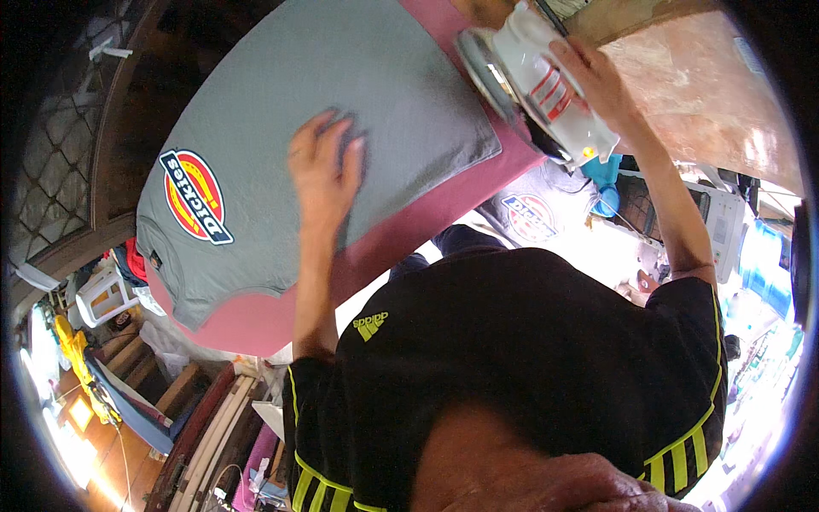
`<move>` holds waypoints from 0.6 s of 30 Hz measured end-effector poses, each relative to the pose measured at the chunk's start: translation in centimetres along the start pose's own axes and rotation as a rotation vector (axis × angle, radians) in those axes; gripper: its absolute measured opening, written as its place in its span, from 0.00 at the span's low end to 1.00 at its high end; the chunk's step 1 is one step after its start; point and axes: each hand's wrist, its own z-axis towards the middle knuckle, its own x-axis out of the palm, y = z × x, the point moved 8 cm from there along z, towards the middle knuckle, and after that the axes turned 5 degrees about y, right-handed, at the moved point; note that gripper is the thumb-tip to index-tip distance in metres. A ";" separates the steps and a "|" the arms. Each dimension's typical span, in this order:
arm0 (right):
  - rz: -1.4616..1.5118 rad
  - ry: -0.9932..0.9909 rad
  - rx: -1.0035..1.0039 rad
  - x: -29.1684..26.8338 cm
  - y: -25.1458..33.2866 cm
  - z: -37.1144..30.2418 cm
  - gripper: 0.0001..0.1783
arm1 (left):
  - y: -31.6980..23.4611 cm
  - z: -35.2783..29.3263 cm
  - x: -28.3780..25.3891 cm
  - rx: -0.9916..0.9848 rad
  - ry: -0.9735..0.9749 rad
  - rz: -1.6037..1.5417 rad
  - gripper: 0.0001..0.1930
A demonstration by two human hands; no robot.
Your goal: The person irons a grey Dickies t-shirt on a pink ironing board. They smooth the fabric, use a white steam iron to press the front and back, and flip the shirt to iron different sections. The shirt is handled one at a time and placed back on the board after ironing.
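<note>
A grey T-shirt (281,111) with a round red, yellow and blue chest print lies flat on a pink ironing board (401,230). My left hand (326,162) presses palm down on the shirt's middle, fingers spread. My right hand (593,77) grips the handle of a white clothes iron (533,72), tilted up at the shirt's right edge so its metal soleplate shows.
A wooden surface (708,94) lies beyond the iron. Another grey shirt with the same print (533,213) rests below the board's edge. A white plastic stool (102,294), hanging clothes and wooden slats sit at the lower left.
</note>
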 end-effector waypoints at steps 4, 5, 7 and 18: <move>-0.061 -0.035 0.045 -1.1 -0.7 5.1 0.23 | -4.9 7.3 5.8 0.263 0.073 -0.103 0.16; -0.119 -0.077 0.078 -1.0 -0.7 6.4 0.24 | -5.5 8.5 7.0 0.274 0.111 -0.079 0.16; -0.168 -0.043 0.117 -1.1 -4.0 8.9 0.22 | -5.7 10.3 8.9 0.306 0.169 -0.009 0.17; -0.743 -0.118 -0.338 -0.3 -7.4 11.2 0.16 | -5.1 13.2 11.7 0.284 0.306 0.026 0.11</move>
